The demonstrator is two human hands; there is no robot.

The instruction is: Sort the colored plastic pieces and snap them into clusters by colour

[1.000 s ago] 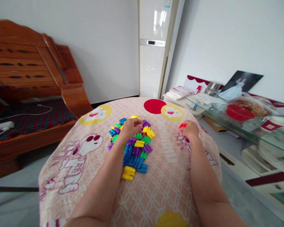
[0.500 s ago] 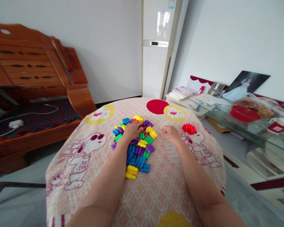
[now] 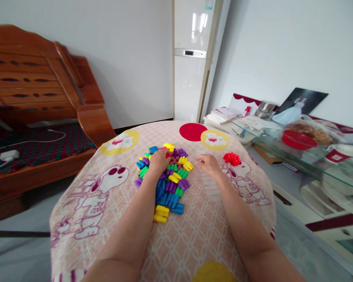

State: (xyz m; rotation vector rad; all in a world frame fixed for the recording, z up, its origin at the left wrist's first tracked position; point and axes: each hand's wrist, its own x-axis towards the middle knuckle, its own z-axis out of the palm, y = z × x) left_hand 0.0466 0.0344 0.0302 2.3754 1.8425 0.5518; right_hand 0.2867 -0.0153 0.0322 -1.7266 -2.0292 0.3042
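My left hand [image 3: 158,161] reaches into the far left of a pile of plastic building blocks [image 3: 172,186] in yellow, blue, green and purple. Its fingers are closed on a red building block [image 3: 168,155], which shows only in part at the fingertips. To the right of the pile, my right hand [image 3: 208,164] hovers near the cloth with curled fingers, thumb and forefinger together, and nothing visible in them. Beyond it, a cluster of red building blocks [image 3: 231,158] lies apart from the pile.
A patterned cloth [image 3: 206,239] covers the round table. On the right stands a glass-topped cabinet with a red bowl [image 3: 299,140], papers [image 3: 222,115] and a photo [image 3: 301,105]. A wooden bench [image 3: 32,86] is at left, a tall white air conditioner [image 3: 190,86] behind.
My left hand has closed at the far side of the pile, and a red block now shows at its fingertips. My right hand stays beside the pile. The view has shifted slightly.
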